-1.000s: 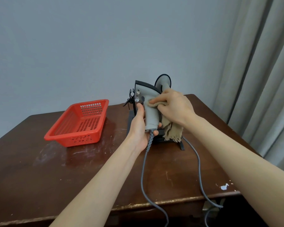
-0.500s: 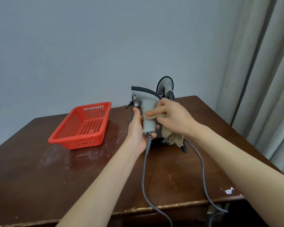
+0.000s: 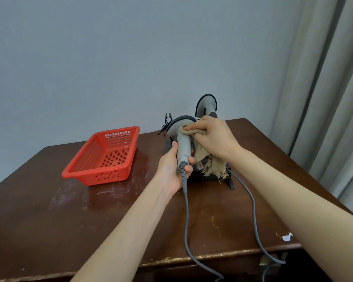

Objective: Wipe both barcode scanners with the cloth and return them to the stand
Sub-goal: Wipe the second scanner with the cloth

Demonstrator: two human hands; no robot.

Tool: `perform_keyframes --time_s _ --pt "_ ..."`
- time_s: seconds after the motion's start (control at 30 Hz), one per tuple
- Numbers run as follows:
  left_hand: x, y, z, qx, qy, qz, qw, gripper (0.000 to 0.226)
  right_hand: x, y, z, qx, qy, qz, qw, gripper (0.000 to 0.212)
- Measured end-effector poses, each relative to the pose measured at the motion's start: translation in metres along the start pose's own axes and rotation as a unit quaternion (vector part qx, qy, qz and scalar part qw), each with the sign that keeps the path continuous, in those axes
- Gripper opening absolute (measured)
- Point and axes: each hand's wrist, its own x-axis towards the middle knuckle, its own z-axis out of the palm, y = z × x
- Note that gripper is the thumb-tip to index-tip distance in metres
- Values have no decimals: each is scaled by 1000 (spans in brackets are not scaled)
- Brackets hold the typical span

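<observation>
Wrapped around the lower handle, our left hand grips the grey scanner just above the point where its cable leaves the butt. It holds the scanner upright over the table, close in front of the stand.

We judge the step in hand to be the wiping of this first scanner, at the neck and head. To do it well, we hold the handle steady with the left hand and draw the cloth along the body in firm strokes. We turn the scanner so that each face comes under the cloth, including the scan window, which we cannot see from here. We also mind the frayed hem, which could snag on the stand.

Our right hand is closed on the cloth. Its fingers curl over a rolled fold and press it against the scanner where neck meets head. The rest hangs from the palm, its hem close to the stand's base. Both hands are clamped tight, neither spread.

Behind the right hand, the second scanner sits head-up in the stand, partly hidden. A red basket lies well apart to the left.
</observation>
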Motion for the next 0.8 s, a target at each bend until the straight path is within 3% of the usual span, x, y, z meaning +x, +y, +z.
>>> perform_keyframes --time_s 0.2,0.4,0.5,0.6,0.67,0.73,0.8 --pt "3 0 -4 43 34 50 997 39 -22 -13 -4 -29 -146 -64 987 32" --pt "-1 -3 3 -12 -8 1 1000 40 8 -5 -6 -63 -4 16 998 32" --pt "2 -1 0 -5 -9 19 1000 38 -4 -10 -6 -26 -91 -19 995 34" --pt "6 5 -5 -3 4 26 1000 40 -20 -19 -12 85 -187 -17 979 30" --pt "6 9 -6 -15 -9 14 1000 43 -18 -14 -14 131 -125 11 983 29" --pt "7 11 -7 -10 -16 19 1000 46 -12 -3 -15 89 -21 42 995 27" --pt "6 10 -7 13 -23 27 999 46 -9 3 -11 39 20 63 997 24"
